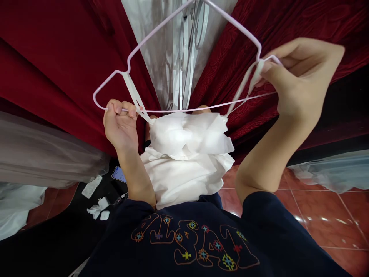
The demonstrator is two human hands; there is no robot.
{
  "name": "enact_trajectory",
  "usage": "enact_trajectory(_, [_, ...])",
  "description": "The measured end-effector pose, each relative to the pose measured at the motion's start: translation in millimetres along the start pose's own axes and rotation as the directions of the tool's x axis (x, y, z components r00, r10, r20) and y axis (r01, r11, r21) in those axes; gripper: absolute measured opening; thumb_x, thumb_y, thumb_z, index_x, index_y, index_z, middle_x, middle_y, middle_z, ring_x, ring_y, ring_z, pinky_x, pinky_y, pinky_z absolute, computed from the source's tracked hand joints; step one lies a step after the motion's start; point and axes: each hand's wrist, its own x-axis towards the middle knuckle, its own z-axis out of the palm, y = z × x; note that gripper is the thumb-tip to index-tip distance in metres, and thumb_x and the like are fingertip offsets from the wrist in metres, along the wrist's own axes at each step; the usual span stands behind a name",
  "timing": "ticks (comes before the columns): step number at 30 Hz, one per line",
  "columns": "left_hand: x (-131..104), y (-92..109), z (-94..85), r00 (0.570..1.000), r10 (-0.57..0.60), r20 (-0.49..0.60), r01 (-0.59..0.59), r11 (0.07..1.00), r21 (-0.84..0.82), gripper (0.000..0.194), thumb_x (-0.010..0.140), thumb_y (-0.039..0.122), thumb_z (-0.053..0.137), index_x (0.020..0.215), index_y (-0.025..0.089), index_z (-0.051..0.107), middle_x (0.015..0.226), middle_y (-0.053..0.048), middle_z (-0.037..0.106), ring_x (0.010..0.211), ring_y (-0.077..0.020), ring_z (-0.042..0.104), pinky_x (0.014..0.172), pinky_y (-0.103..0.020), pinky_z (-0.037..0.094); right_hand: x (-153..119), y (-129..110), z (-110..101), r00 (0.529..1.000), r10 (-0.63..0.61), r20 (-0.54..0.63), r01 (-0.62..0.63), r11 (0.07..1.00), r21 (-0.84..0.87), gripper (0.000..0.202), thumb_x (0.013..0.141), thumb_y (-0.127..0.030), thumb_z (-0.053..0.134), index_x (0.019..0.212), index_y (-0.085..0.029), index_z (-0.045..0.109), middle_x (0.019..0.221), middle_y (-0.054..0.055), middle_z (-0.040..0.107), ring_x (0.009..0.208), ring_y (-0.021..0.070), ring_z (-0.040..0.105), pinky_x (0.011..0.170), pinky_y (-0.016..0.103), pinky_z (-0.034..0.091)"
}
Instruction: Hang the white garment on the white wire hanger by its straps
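The left hand (121,125) is gripping one pale pink hanger (230,20) by its lower bar (164,111); the right hand (300,82) is pinching its other end, along with one of two straps (241,90). One white garment (187,171) is hanging by these straps, below the bar.

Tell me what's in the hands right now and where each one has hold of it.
A pale hanger: the left hand grips its lower bar near the left end; the right hand holds its right end, by a white strap.
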Motion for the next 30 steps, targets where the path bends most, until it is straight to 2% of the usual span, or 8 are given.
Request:
enact_trajectory(5, [-0.2, -0.9, -2.4, 1.0, -0.021, 0.002, 0.021, 0.999, 0.025, 0.04, 0.12, 0.032, 0.038, 0.081, 0.023, 0.037, 0.071, -0.004, 0.043, 0.069, -0.0195, 0.051, 0.087, -0.041, 0.053, 2.3, -13.8, -2.7, 0.992, 0.042, 0.117, -0.025, 0.99, -0.137, 0.011, 0.084, -0.011, 0.088, 0.09, -0.02, 0.088, 0.08, 0.002, 0.078, 0.068, 0.0084, 0.063, 0.066, 0.029, 0.047])
enact_trajectory(8, [-0.8, -1.3, -0.2, 0.999, -0.028, -0.021, 0.029, 0.997, 0.076, 0.04, 0.12, 0.035, 0.04, 0.082, 0.024, 0.033, 0.071, -0.003, 0.044, 0.069, -0.0194, 0.054, 0.084, -0.037, 0.053, -12.8, -16.1, 7.0, 0.983, -0.172, -0.069, 0.159, 0.974, -0.159, 0.015, 0.09, -0.022, 0.085, 0.104, -0.022, 0.09, 0.097, 0.005, 0.079, 0.087, 0.0136, 0.068, 0.082, 0.032, 0.055])
enact_trajectory(11, [-2.4, -1.5, 5.0, 0.996, -0.042, -0.074, 0.051, 0.991, 0.125, 0.041, 0.121, 0.039, 0.037, 0.082, 0.024, 0.032, 0.069, -0.003, 0.046, 0.069, -0.0204, 0.056, 0.079, -0.034, 0.054, -34.9, -31.0, 23.7, 0.891, -0.399, -0.218, 0.36, 0.911, -0.201, 0.023, 0.102, -0.042, 0.073, 0.118, -0.031, 0.087, 0.111, 0.006, 0.074, 0.112, 0.0207, 0.069, 0.1, 0.037, 0.06])
enact_trajectory(14, [-4.6, -1.8, 8.8, 0.993, -0.05, -0.109, 0.063, 0.99, 0.124, 0.042, 0.121, 0.037, 0.036, 0.082, 0.024, 0.035, 0.069, -0.002, 0.048, 0.068, -0.0196, 0.056, 0.078, -0.031, 0.056, -59.9, -50.4, 44.7, 0.954, -0.231, 0.192, 0.26, 0.955, -0.14, 0.032, 0.105, -0.045, 0.069, 0.134, -0.037, 0.081, 0.124, 0.007, 0.074, 0.112, 0.0231, 0.07, 0.095, 0.04, 0.065])
enact_trajectory(16, [-6.7, -2.3, 9.1, 0.994, -0.032, -0.102, 0.041, 0.995, 0.086, 0.041, 0.12, 0.037, 0.041, 0.082, 0.024, 0.038, 0.07, -0.002, 0.051, 0.067, -0.019, 0.057, 0.078, -0.03, 0.057, -77.3, -54.7, 61.0, 0.837, -0.047, 0.545, 0.146, 0.979, -0.141, 0.05, 0.102, -0.05, 0.072, 0.15, -0.036, 0.07, 0.145, 0.009, 0.068, 0.116, 0.026, 0.07, 0.085, 0.041, 0.068])
enact_trajectory(18, [-9.6, -3.4, 8.2, 0.996, -0.013, -0.088, 0.018, 0.998, 0.062, 0.039, 0.118, 0.037, 0.046, 0.082, 0.024, 0.042, 0.07, -0.002, 0.055, 0.068, -0.0187, 0.06, 0.079, -0.03, 0.059, -94.8, -50.1, 77.6, 0.752, 0.046, 0.657, 0.078, 0.984, -0.159, 0.072, 0.099, -0.053, 0.073, 0.166, -0.033, 0.053, 0.161, 0.012, 0.054, 0.116, 0.0258, 0.069, 0.082, 0.043, 0.069])
enact_trajectory(23, [-20.1, -7.8, 8.3, 0.999, -0.009, -0.051, 0.014, 0.996, 0.087, 0.038, 0.104, 0.053, 0.076, 0.089, 0.022, 0.057, 0.096, -0.006, 0.076, 0.088, -0.0214, 0.075, 0.084, -0.03, 0.062, -124.6, -32.0, 104.2, 0.865, 0.177, 0.47, -0.097, 0.977, -0.189, 0.065, 0.102, -0.045, 0.068, 0.164, -0.036, 0.05, 0.16, 0.01, 0.046, 0.097, 0.0173, 0.063, 0.081, 0.041, 0.068])
enact_trajectory(30, [-39.1, 9.7, 13.5, 0.98, -0.167, 0.107, 0.09, 0.853, 0.514, 0.031, 0.101, 0.048, 0.085, 0.091, 0.019, 0.084, 0.089, -0.008, 0.072, 0.074, -0.0165, 0.062, 0.06, -0.024, 0.049, -122.2, -25.1, 111.2, 0.901, 0.146, 0.407, -0.083, 0.982, -0.168, 0.056, 0.104, -0.043, 0.065, 0.159, -0.036, 0.057, 0.155, 0.01, 0.051, 0.105, 0.0198, 0.064, 0.08, 0.04, 0.067])
